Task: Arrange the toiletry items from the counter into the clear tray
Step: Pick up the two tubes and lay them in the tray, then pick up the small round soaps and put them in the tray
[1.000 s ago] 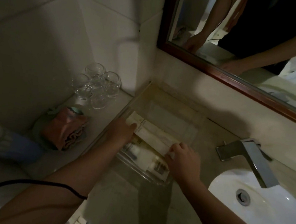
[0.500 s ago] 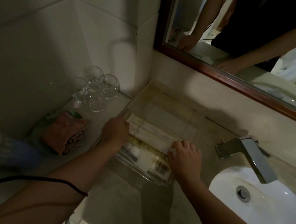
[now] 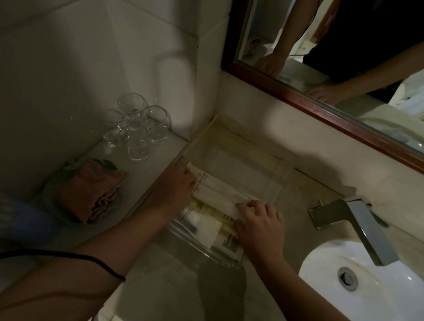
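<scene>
Now | left hand + right hand hold flat paper packet | clear tray

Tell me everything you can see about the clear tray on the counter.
The clear tray is a rectangular, see-through dish, plastic by its look, with low walls and rounded corners. It lies flat on the beige counter in the corner by the wall, left of the faucet. Its far half is bare; flat pale packets fill the near half. The left hand and right hand hold a long pale packet across its middle.
</scene>
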`<state>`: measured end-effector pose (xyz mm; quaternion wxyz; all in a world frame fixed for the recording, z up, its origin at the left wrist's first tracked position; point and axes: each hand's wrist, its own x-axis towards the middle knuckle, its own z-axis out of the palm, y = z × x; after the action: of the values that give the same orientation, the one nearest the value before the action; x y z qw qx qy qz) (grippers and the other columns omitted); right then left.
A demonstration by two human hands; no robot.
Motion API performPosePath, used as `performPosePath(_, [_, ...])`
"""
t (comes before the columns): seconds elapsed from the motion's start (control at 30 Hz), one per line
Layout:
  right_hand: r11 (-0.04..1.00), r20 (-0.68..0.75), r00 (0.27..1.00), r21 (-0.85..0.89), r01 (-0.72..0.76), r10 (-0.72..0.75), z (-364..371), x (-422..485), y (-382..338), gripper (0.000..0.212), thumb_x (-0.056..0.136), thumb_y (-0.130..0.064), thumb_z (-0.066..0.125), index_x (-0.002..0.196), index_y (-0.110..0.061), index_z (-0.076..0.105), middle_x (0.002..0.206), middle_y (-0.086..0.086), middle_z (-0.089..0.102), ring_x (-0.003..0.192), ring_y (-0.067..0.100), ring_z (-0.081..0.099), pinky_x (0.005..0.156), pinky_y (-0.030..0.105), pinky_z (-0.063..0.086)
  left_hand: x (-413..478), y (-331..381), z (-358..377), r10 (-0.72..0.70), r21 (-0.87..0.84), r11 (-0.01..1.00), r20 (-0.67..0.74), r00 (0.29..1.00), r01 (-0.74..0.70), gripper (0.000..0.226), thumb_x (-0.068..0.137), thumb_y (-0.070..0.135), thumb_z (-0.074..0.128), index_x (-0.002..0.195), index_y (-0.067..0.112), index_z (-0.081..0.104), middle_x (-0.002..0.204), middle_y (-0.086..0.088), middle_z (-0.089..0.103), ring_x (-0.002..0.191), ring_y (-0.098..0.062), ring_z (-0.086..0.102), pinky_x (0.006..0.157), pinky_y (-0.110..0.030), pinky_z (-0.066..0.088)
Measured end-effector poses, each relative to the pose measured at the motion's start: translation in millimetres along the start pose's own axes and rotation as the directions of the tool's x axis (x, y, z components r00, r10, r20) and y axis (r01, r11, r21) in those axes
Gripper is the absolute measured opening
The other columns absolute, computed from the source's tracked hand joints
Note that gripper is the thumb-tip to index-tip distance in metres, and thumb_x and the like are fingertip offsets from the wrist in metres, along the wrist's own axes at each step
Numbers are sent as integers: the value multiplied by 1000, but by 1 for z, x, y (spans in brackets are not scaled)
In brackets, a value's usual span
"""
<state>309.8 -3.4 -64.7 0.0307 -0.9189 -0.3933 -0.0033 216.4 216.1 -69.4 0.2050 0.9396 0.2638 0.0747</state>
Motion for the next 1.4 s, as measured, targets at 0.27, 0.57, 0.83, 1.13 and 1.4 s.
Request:
performPosePath(0.27, [1000,-15,1000,-1,16,-16,0,4,-5,34,89,-34,59,122,-30,64,111,-2,66,97,22,57,78,36,42,-11,-6,1,164,52,984,113,980,-170,34,78,18,63,112,12,66,116,-9,61,108,-30,54,88,-42,50])
performPosePath(0.57, [990,1,994,89,-112,113,-1,10,-8,34,92,-39,52,125,-34,59,117,-7,63,104,18,53,82,34,38,-2,4,3,102,17,995,34,994,-103,35,78,5,58,110,11,68,120,-9,62,110,-31,54,90,-35,48])
performPosePath(0.83, [983,13,992,134,-128,128,-3,3,-8,33,92,-39,52,123,-30,57,119,-5,61,108,18,54,89,34,40,-4,7,-8,99,37,994,35,994,-101,25,77,7,56,101,10,65,114,-13,60,102,-33,55,82,-39,49])
performPosePath(1.13, [907,-82,944,314,-280,319,-16,-58,18,38,90,-32,60,128,-27,57,121,0,65,107,19,59,90,37,47,-15,32,-24,215,3,977,26,976,-215,28,77,14,58,104,13,66,103,-12,63,95,-31,57,80,-37,47])
performPosePath(1.4, [833,-57,893,392,-390,445,-29,-132,66,52,88,-39,62,136,-24,50,132,3,60,118,21,55,98,39,47,-57,114,-3,353,-78,935,156,922,-345,32,86,19,52,116,16,60,115,-7,61,109,-27,54,91,-40,47])
